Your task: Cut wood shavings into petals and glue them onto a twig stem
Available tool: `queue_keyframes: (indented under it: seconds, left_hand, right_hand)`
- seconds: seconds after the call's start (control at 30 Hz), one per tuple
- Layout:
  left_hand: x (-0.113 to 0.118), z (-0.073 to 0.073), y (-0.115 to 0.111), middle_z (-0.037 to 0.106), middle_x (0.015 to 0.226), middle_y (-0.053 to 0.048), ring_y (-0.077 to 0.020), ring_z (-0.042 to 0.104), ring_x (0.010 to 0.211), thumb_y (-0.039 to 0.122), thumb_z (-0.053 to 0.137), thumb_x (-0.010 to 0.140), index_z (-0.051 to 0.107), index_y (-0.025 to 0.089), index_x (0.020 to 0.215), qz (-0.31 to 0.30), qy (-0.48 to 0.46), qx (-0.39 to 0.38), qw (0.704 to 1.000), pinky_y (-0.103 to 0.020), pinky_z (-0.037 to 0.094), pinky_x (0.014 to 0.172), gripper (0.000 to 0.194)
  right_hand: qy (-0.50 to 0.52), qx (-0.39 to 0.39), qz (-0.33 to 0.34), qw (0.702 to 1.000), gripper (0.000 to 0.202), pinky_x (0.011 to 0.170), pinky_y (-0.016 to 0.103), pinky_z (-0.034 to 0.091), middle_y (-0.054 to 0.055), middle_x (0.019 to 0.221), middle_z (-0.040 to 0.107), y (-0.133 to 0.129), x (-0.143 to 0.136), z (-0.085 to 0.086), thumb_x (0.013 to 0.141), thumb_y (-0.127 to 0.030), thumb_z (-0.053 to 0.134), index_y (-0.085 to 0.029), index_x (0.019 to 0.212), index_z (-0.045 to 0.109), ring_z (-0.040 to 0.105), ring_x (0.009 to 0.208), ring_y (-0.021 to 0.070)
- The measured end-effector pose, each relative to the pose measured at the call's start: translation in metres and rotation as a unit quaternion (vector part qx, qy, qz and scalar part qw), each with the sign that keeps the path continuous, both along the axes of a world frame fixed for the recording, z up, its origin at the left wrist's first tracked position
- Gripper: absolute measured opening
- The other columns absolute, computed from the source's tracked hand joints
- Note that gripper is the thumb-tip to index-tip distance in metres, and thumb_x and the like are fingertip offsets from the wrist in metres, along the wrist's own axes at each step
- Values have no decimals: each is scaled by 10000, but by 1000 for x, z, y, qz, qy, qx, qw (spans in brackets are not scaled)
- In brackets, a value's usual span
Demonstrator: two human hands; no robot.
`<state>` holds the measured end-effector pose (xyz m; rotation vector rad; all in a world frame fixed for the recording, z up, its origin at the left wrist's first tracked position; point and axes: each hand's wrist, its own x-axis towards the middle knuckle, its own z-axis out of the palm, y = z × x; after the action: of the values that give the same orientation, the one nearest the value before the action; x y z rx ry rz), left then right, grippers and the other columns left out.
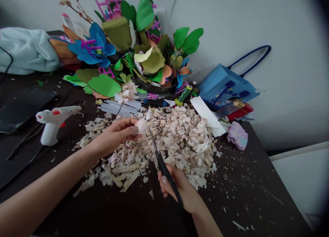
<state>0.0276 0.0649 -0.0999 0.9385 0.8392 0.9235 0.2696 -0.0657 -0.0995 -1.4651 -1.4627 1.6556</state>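
Note:
Between the thumb and fingers of my left hand is a small pale pinkish piece, held over a wide heap of dry pale scraps. My right hand is wrapped round the black handles of a pair of scissors. The scissor blades point up and to the left, with their tips close to the right side of the pale piece. Whether the tips touch it I cannot tell.
A white glue gun lies at the left. Felt leaves and flowers fill the back, beside a blue bag. Translucent sticks, a white strip and a purple cloth surround the heap on the dark table.

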Motion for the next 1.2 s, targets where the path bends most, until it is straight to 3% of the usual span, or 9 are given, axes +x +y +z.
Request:
queue_keyframes:
  seconds: [0.17, 0.33, 0.6, 0.87, 1.2]
  left_hand:
    - [-1, -2, -1, 671, 845, -16, -142, 633, 741, 407, 795, 808, 656, 182, 913, -21, 22, 27, 999, -284, 516, 715, 285]
    - [1, 0, -3, 664, 892, -13, -134, 622, 753, 367, 807, 801, 659, 191, 976, -32, 20, 27, 999, -285, 521, 736, 289]
    - [2, 0, -5, 675, 942, -31, -120, 611, 756, 339, 819, 800, 636, 187, 1086, -54, -3, -20, 998, -250, 516, 692, 373]
    - [2, 3, -6, 662, 880, -23, -111, 602, 705, 314, 811, 811, 621, 183, 1110, -82, -11, -34, 996, -231, 487, 621, 378]
    - [0, -3, -4, 658, 901, -29, -124, 601, 700, 318, 789, 831, 631, 193, 1131, -97, 15, -17, 995, -251, 488, 616, 362]
  right_hand:
    - [-21, 33, 1, 999, 414, 555, 259, 441, -6, 659, 555, -1, 2, -2, 875, -617, 643, -207, 849, 589, 536, 597, 161]
    - [-22, 14, 17, 1000, 423, 549, 248, 433, -10, 655, 562, -2, 0, -4, 840, -614, 691, -202, 828, 593, 542, 597, 157]
    - [28, -30, 13, 999, 540, 537, 260, 431, -9, 642, 550, 2, -8, -1, 831, -729, 609, -190, 844, 568, 543, 542, 141]
    - [95, -54, -8, 994, 563, 481, 230, 390, -38, 593, 513, -1, -11, -13, 803, -745, 629, -188, 823, 547, 474, 474, 98]
    - [86, -57, -13, 995, 601, 450, 220, 339, -59, 553, 465, 2, -16, -4, 769, -776, 639, -191, 789, 505, 439, 454, 88]
